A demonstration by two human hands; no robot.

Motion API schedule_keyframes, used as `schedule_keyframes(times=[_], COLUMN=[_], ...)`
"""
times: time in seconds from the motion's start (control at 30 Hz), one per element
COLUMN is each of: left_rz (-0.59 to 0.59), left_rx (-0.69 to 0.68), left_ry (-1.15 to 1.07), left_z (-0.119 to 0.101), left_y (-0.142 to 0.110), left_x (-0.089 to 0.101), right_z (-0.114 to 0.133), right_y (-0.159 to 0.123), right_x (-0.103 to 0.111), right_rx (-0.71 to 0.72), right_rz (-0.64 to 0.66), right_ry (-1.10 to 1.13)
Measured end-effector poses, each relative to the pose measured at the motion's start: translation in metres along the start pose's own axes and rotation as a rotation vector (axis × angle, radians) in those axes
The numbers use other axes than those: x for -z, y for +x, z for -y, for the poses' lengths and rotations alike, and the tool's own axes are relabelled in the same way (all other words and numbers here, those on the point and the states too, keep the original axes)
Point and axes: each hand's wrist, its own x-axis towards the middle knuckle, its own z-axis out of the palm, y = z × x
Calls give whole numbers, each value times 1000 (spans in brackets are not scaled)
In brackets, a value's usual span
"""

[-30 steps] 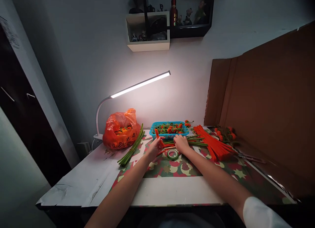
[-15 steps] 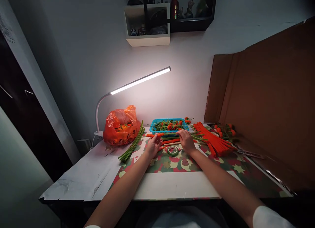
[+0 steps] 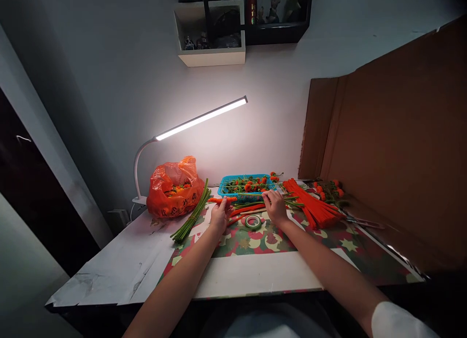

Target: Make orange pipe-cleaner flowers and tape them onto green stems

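My left hand (image 3: 219,217) pinches an orange fuzzy coil (image 3: 230,200), which looks like a wound pipe cleaner, held level above the table. Between the fingertips of my right hand (image 3: 275,207) is a thin green stem (image 3: 251,195). It points left towards the coil; whether the two join I cannot tell. Below and between my hands lies a roll of green tape (image 3: 253,223). Behind them is a blue basket (image 3: 223,186) with orange pompom flowers on green stems. A fanned bundle of orange pipe cleaners (image 3: 314,207) lies right of my right hand.
On the left, a bundle of green stems (image 3: 191,216) lies beside an orange plastic bag (image 3: 175,192). A lit desk lamp (image 3: 200,119) arches above. More orange flowers (image 3: 321,192) and scissors (image 3: 365,223) lie at the right, near a tall cardboard sheet (image 3: 394,133).
The view has shifted slightly, so everything sits a little further left. My hands keep their grips on the coil and stem, and the gap between them looks slightly wider.
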Motion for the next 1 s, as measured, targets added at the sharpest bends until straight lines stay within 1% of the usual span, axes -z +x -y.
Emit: schedule_keyframes(times=[0.3,0.63,0.87,1.0], left_rz=[-1,59,44,37], left_rx=[3,3,-45,-41], left_ry=[-18,35,92,105], left_z=[0,2,1,0], left_y=[1,3,5,5], left_x=[0,3,5,6], right_z=[1,1,1,0], right_y=[-1,-2,-2,-2], right_x=[-1,-2,-2,-2], right_rx=[13,17,45,40], right_rz=[43,84,104,114], right_ry=[-35,-33,-7,28])
